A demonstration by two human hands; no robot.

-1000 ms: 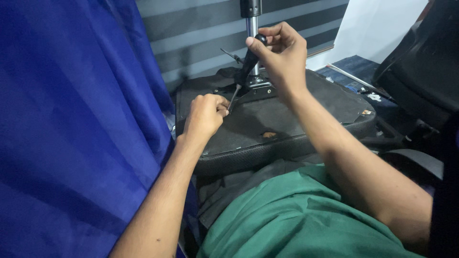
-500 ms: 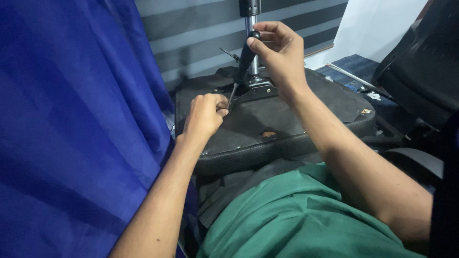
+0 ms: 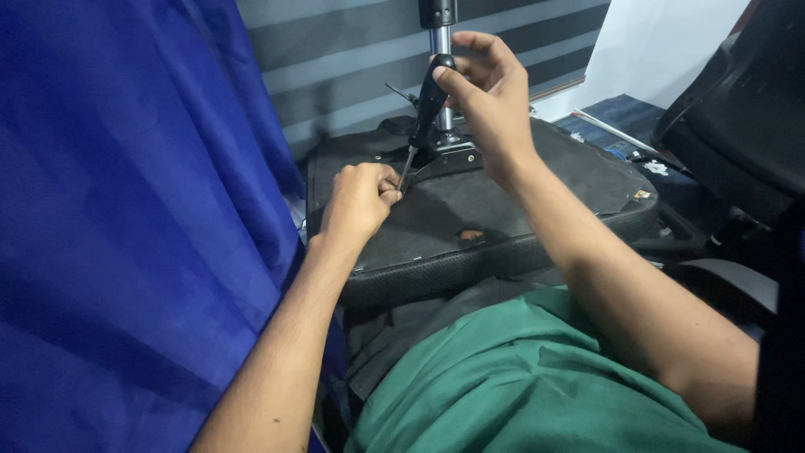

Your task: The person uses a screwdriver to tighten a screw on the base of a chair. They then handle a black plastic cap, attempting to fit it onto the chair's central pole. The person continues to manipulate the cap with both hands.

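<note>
An upturned black chair seat [image 3: 537, 189] lies in front of me, its metal column [image 3: 439, 38] sticking up from a bracket at the middle. My right hand [image 3: 486, 96] grips the black handle of a screwdriver [image 3: 426, 109], whose thin shaft slants down to the left. My left hand [image 3: 359, 201] is curled at the shaft's tip, fingers pinched on the tip or a small fastener there; what it pinches is hidden.
A blue cloth [image 3: 126, 218] hangs along the whole left side. Behind the seat is a grey striped wall [image 3: 335, 59]. A black chair part [image 3: 738, 117] stands at the right. My green-clad lap [image 3: 520, 386] is below the seat.
My right hand has shifted slightly up the screwdriver handle and turned a little. The left hand stays at the tip.
</note>
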